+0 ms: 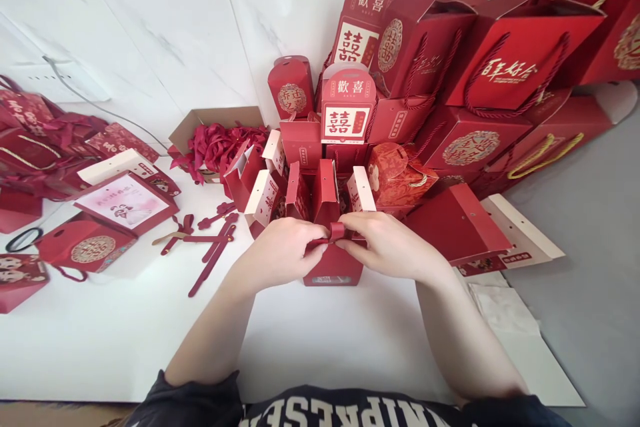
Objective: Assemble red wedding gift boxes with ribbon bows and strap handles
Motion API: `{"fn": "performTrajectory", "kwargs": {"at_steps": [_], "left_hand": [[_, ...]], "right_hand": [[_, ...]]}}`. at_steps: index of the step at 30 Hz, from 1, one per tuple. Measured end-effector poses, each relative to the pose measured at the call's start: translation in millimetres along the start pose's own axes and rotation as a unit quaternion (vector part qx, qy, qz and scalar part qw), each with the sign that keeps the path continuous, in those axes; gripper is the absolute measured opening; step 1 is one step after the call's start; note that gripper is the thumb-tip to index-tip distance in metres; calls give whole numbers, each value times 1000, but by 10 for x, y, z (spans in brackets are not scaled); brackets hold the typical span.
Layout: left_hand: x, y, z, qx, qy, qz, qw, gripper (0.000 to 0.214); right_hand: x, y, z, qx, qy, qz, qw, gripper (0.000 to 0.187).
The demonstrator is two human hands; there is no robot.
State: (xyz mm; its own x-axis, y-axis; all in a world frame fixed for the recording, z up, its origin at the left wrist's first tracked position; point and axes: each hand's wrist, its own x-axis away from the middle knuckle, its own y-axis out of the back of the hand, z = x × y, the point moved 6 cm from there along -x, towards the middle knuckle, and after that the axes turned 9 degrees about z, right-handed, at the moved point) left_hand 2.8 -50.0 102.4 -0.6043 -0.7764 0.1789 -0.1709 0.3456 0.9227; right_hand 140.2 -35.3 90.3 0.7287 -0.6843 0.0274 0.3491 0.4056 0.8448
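A red gift box (334,268) stands upright on the white table in front of me, and a dark red ribbon (337,230) is looped over its top. My left hand (293,247) pinches the ribbon on the left side of the loop. On the other side, the fingers of my right hand (383,240) close on the ribbon too. Both hands are above the box's top edge and hide part of it. Just behind them, small red boxes (326,190) and a white-topped one (361,188) stand in a row.
Stacked red gift boxes (440,53) rise along the back right. A cardboard box of red ribbons (225,147) sits near the wall. Loose straps (215,250) lie on the left, beside a box with a pink picture (123,200). Flat red bags (460,223) lean at right.
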Motion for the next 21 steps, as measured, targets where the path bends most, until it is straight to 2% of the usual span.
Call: {"fn": "performTrajectory", "kwargs": {"at_steps": [2, 10, 15, 18, 21], "left_hand": [[1, 5, 12, 23, 12, -4, 1000, 19], [-56, 10, 22, 88, 10, -24, 996, 22], [-46, -4, 49, 74, 32, 0, 997, 25], [-40, -14, 26, 53, 22, 12, 998, 30], [-41, -24, -1, 22, 6, 13, 1000, 31]], "right_hand": [[-2, -6, -3, -3, 1, 0, 1000, 14], [-7, -11, -23, -33, -1, -5, 999, 13], [-4, -2, -19, -43, -9, 6, 999, 13], [-3, 0, -30, -35, -21, 6, 999, 21], [-14, -16, -38, -39, -22, 9, 999, 19]]}}
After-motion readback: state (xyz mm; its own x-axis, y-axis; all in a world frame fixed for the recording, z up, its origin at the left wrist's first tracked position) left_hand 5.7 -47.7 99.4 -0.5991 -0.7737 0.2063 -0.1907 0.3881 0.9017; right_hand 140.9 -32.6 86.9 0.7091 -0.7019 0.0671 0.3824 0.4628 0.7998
